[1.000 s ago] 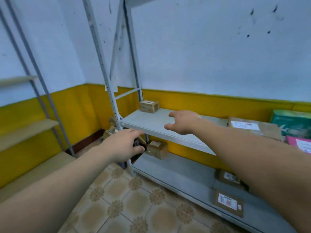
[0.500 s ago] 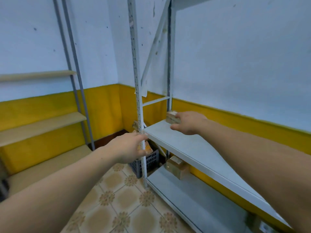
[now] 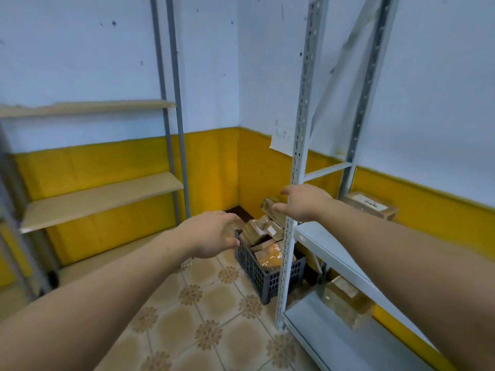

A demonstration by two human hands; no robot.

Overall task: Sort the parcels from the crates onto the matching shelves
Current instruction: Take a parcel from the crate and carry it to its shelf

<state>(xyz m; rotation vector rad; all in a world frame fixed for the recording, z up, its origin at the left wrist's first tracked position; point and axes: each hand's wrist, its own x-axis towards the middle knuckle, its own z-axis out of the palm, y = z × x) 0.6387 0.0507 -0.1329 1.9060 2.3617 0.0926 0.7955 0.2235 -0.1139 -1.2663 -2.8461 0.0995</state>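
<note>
Left rack: I'm seeing tan wooden shelf boards (image 3: 101, 194) on grey posts, standing against the wall at far left.
Left hand: the left hand (image 3: 211, 236) is hovering at the near-left rim of the crate, fingers loosely curled, gripping nothing.
Crate: a dark grey plastic lattice crate (image 3: 267, 277) is sitting on the patterned tile floor (image 3: 209, 303) in the corner, just beside the metal rack's front post.
Parcels: brown cardboard parcels (image 3: 261, 231) are piling above the crate rim, and an orange padded bag (image 3: 270, 257) is lying among them.
Right hand: the right hand (image 3: 305, 203) is reaching in front of the post, fingers spread and relaxed, empty. It's near the topmost tilted parcel; I can't tell if it's touching.
Metal rack: a perforated grey steel post (image 3: 300, 145) is carrying pale grey metal shelves (image 3: 334, 253).
Shelf boxes: one labelled cardboard box (image 3: 371, 206) is sitting on the middle shelf at the wall, and a plain cardboard box (image 3: 345, 299) is sitting on the bottom shelf.
</note>
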